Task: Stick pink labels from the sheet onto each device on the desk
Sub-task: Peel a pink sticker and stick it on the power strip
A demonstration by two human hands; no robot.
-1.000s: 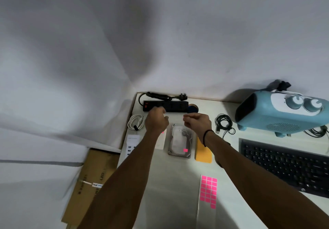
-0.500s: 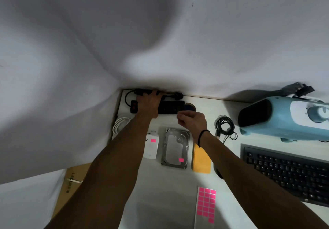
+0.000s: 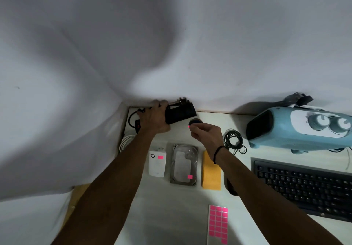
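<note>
Clearly I'm steadying the power strip (image 3: 180,114) with my left hand (image 3: 154,121), fingers wrapped round its matte black plastic body and tilting its far end up, so a face is offered to the pink label (image 3: 189,126) pinched at my right hand's (image 3: 206,133) fingertips, just beside the strip. Behind my wrists lies the glossy label sheet (image 3: 218,225).

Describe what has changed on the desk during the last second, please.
The left hand went from above the white adapter to the black power strip, gripped it and tilted its right end up off the desk. The right hand still pinches a pink label. The hard drive and the label sheet stayed put.
</note>
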